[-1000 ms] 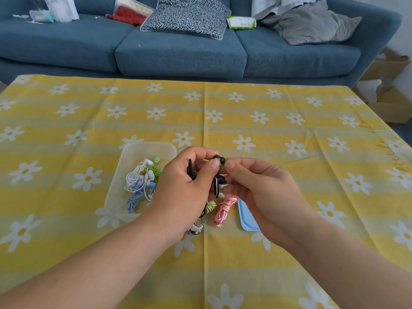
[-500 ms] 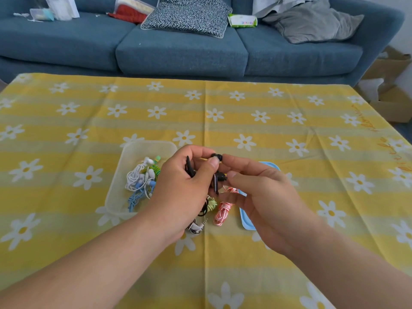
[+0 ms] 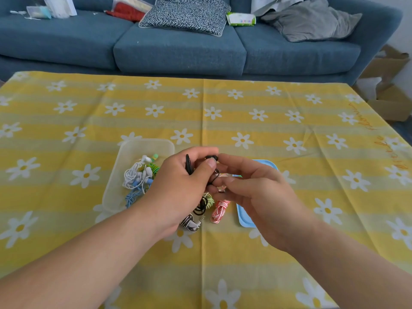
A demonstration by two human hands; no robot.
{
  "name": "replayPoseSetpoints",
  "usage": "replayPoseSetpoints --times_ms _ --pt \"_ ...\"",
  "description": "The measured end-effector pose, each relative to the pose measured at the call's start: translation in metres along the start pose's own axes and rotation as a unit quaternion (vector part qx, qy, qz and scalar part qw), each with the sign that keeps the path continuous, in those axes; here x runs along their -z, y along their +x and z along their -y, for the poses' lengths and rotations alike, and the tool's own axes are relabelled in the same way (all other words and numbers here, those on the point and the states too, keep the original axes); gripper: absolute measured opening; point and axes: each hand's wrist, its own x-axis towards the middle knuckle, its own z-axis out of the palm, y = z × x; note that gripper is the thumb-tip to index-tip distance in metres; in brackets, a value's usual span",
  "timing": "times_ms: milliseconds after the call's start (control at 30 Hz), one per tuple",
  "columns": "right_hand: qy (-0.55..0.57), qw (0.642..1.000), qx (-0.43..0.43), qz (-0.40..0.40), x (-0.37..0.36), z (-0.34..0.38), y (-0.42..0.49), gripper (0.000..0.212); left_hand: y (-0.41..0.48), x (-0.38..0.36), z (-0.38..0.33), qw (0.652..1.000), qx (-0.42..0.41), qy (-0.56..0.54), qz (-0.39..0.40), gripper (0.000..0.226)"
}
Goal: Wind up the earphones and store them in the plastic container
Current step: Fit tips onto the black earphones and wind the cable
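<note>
Table (image 3: 289, 253) w/ yellow striped daisy cloth filled the foreground. Behind it stood a blue sofa (image 3: 178, 52), cluttered: patterned cushion (image 3: 185, 15), grey pillow (image 3: 312, 21), green wipes pack (image 3: 240, 18), red item (image 3: 127, 13). Cardboard boxes (image 3: 390, 85) sat on the floor at right. Soft daylight.

No legible text found. The green packet (image 3: 241, 18) on the sofa (image 3: 178, 50) bears coloured lettering, too blurred to read. Script along the tablecloth (image 3: 379, 139) edge is indecipherable.
</note>
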Motion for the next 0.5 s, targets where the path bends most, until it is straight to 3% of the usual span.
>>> replayPoseSetpoints --times_ms 100,167,500 --pt "0.074 0.997 -0.028 -0.007 0.005 0.004 -0.001 0.052 0.003 0.003 -0.003 1.0 0.004 -0.031 -0.001 0.022" --pt "0.051 0.998 -0.034 -0.017 0.01 0.005 -0.002 0.052 0.005 0.006 -0.004 0.999 0.006 -0.05 -0.01 0.017" --pt "0.06 0.997 -0.021 -0.039 0.019 0.002 -0.001 0.025 0.001 0.006 -0.003 0.999 0.038 -0.005 0.011 0.02"
